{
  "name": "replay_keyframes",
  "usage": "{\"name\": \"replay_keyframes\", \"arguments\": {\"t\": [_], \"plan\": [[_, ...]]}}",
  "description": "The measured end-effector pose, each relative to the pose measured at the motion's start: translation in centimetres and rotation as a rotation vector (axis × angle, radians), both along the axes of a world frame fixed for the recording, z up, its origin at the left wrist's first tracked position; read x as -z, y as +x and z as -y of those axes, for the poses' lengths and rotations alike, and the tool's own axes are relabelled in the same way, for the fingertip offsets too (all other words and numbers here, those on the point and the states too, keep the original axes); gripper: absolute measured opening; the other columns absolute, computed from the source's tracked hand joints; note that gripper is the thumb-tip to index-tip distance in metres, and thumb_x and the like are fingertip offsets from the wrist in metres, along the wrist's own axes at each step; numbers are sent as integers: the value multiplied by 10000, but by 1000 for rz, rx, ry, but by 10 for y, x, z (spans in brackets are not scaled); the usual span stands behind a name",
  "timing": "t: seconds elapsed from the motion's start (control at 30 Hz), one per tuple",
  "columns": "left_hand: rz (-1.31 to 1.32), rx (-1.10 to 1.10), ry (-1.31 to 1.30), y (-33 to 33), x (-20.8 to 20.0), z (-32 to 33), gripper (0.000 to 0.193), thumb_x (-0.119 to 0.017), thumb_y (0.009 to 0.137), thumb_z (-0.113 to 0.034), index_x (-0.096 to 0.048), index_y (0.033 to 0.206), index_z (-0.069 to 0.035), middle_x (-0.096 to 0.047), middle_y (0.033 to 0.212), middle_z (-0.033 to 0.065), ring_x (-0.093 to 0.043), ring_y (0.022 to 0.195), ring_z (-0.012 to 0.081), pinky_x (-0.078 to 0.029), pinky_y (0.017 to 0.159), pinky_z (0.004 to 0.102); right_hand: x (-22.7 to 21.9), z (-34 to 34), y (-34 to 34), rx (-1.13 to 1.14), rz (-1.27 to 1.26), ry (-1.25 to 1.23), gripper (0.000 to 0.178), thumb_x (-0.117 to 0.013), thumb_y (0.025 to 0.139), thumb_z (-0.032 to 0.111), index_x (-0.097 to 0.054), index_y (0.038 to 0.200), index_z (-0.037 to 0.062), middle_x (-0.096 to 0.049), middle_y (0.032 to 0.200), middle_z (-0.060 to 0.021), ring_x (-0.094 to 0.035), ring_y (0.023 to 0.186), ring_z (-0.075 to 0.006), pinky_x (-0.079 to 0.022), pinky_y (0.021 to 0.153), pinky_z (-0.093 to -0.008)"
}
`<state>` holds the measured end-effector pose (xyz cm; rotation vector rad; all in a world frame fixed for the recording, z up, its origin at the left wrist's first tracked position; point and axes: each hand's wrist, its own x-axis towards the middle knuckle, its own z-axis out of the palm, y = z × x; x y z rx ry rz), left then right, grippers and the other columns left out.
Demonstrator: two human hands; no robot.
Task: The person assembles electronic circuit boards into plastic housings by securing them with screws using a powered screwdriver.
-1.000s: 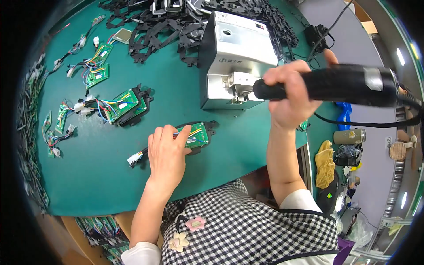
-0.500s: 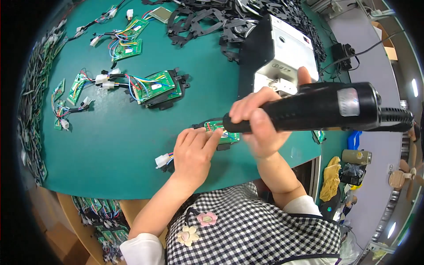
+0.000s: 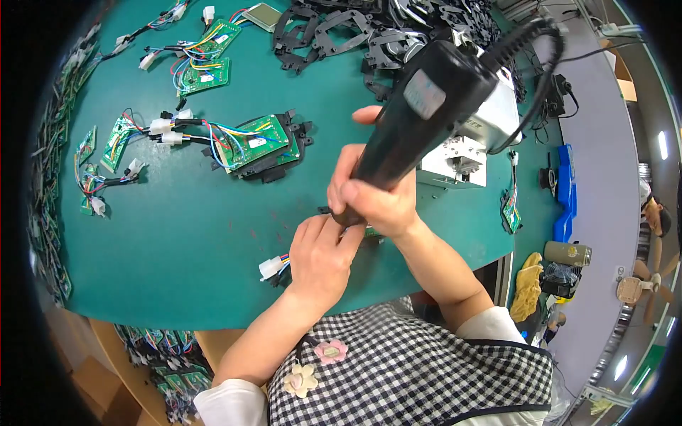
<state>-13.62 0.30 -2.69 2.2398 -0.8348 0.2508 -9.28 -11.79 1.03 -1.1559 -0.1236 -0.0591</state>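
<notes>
My right hand (image 3: 383,206) is wrapped around a black corded electric screwdriver (image 3: 412,121), which tilts with its cord end up and to the right. Its lower end points down beside the fingertips of my left hand (image 3: 320,259). Under those fingers is a green circuit board (image 3: 372,231) in a black frame, mostly hidden by both hands. My left fingers lie close together and hold the board at the table. A white plug connector (image 3: 271,268) on coloured wires sticks out left of my left hand. The screwdriver's tip is hidden.
Wired circuit boards (image 3: 250,145) lie stacked on black frames to the left, with more boards (image 3: 206,74) behind. Black plastic frames (image 3: 341,34) are heaped at the back. A white and black screw feeder machine (image 3: 455,167) stands right of the screwdriver. Bundled boards (image 3: 50,177) line the left edge.
The screwdriver has swung from nearly level to steeply upright, its lower end moving left and down to my left fingertips. My left hand has shifted slightly right and down.
</notes>
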Motion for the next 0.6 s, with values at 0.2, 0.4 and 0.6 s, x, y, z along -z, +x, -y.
{"name": "replay_keyframes", "arguments": {"t": [0.2,0.4,0.6], "plan": [[57,-19,-48,-2,8,5,287,-654,599,-31,-636,881,-77,-575,782,60,-565,761,231,-453,651,339,-30,24,-13,207,361,121,800,-590,741,29,-71,1349,67,-525,633,-95,-541,524,-180,-478,524,-312],[10,5,-14,-1,1,1,432,-687,552,13,-623,969,-80,-584,804,56,-575,835,235,-445,734,350,-70,92,-32,630,670,-150,773,-509,774,23,-8,1361,61,-530,645,-108,-544,521,-189,-508,559,-326],[61,7,62,-1,-4,3,452,-691,557,9,-611,993,-79,-576,865,68,-551,903,266,-402,809,397,-55,106,-29,687,583,-392,741,-561,711,-31,-130,1313,-24,-552,606,-79,-529,503,-141,-463,519,-241]]}}
